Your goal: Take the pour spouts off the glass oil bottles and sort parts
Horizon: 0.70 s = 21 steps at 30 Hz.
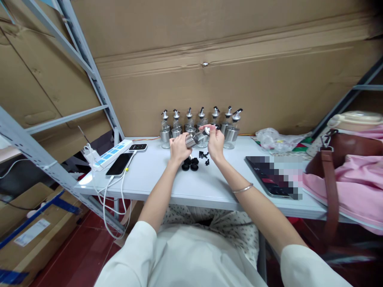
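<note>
Your left hand (179,147) is wrapped around the body of a steel-sleeved glass dispenser bottle (192,140), which you hold tilted above the white table (155,171), its neck toward your right. Your right hand (216,140) grasps the silver pourer top (207,130) at the neck end; the exact placing of your fingertips there is too small to tell. Below and between your hands, a cluster of round black caps (186,167) lies on the table, with small black pieces (201,154) just beside it on the right. Behind the held bottle, seven similar bottles (165,134) with pourers stand upright in a row, near the cardboard (179,87). A smartphone (119,164) lies to the left, well apart from your hands.
</note>
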Each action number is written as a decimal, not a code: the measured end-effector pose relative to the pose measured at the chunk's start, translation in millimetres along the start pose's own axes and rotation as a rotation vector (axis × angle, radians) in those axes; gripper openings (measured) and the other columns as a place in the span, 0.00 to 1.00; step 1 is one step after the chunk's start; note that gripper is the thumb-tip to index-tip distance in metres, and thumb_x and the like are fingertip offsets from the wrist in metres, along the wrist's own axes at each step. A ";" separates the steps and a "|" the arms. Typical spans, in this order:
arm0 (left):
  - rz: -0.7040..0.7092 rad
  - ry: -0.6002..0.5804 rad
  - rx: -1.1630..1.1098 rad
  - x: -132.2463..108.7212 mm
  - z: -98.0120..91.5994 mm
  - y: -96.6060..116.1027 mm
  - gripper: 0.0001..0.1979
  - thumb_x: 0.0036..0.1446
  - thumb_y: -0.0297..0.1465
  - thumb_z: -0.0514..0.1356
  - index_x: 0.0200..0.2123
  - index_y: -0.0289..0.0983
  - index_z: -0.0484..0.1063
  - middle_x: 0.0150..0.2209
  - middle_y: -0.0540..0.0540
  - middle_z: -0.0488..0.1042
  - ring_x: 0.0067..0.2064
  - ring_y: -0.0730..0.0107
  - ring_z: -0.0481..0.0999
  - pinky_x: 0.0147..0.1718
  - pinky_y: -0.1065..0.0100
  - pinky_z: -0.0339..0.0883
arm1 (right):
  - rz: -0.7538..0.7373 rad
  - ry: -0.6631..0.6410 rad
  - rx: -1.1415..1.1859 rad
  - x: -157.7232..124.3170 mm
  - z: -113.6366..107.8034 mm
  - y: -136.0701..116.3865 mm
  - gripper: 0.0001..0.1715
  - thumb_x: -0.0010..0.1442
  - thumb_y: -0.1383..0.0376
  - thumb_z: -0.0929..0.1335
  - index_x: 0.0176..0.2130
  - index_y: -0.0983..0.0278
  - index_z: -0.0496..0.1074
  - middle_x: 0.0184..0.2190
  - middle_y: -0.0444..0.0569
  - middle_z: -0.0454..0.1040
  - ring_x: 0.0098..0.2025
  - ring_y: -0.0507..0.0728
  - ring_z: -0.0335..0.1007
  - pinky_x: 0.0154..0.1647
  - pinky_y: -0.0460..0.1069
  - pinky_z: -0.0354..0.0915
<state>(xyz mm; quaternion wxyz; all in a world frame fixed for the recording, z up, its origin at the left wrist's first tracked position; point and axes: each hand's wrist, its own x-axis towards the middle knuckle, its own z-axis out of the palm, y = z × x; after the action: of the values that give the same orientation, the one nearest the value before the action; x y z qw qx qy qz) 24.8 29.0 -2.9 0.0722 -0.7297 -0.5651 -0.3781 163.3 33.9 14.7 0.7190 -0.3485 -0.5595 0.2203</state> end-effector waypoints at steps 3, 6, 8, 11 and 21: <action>0.005 -0.033 -0.046 0.7 -3.9 -0.3 0.28 0.40 0.26 0.62 0.48 0.42 0.64 0.44 0.47 0.76 0.47 0.58 0.73 0.51 0.58 0.53 | -0.038 -0.061 0.015 1.4 -3.0 -1.1 0.32 0.60 0.41 0.57 0.36 0.62 0.74 0.36 0.50 0.79 0.43 0.58 0.74 0.50 0.54 0.65; 0.025 0.048 -0.013 1.0 -5.6 -2.3 0.27 0.41 0.25 0.61 0.48 0.43 0.64 0.45 0.47 0.76 0.48 0.58 0.73 0.57 0.55 0.46 | 0.016 -0.136 0.154 3.1 -3.0 -5.1 0.32 0.57 0.39 0.58 0.36 0.61 0.73 0.34 0.48 0.79 0.41 0.58 0.75 0.46 0.53 0.67; 0.038 0.130 0.028 0.9 -4.9 -3.9 0.26 0.43 0.25 0.60 0.49 0.43 0.65 0.47 0.47 0.75 0.49 0.58 0.72 0.60 0.53 0.42 | 0.091 -0.163 0.269 4.4 -1.5 -9.1 0.32 0.55 0.37 0.59 0.35 0.60 0.71 0.32 0.48 0.78 0.40 0.58 0.76 0.42 0.52 0.69; 0.053 0.184 0.074 0.4 -2.3 -5.4 0.25 0.46 0.25 0.58 0.50 0.43 0.65 0.48 0.45 0.75 0.49 0.58 0.72 0.62 0.51 0.40 | 0.197 -0.148 0.349 6.1 0.7 -14.4 0.33 0.52 0.35 0.60 0.32 0.60 0.69 0.29 0.48 0.77 0.38 0.58 0.76 0.35 0.51 0.69; 0.088 0.152 0.104 -0.6 -1.4 -4.3 0.25 0.48 0.25 0.57 0.52 0.42 0.65 0.49 0.44 0.74 0.51 0.59 0.70 0.62 0.52 0.41 | 0.333 -0.140 0.386 9.4 -3.2 -20.0 0.36 0.51 0.32 0.57 0.29 0.60 0.65 0.25 0.48 0.75 0.37 0.59 0.76 0.32 0.51 0.68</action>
<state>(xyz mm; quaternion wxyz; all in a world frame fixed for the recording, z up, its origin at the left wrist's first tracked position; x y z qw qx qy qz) 20.3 29.3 -3.7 0.1689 -0.7184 -0.5443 -0.3990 167.5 26.5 35.4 0.6855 -0.2760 -0.4904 0.4620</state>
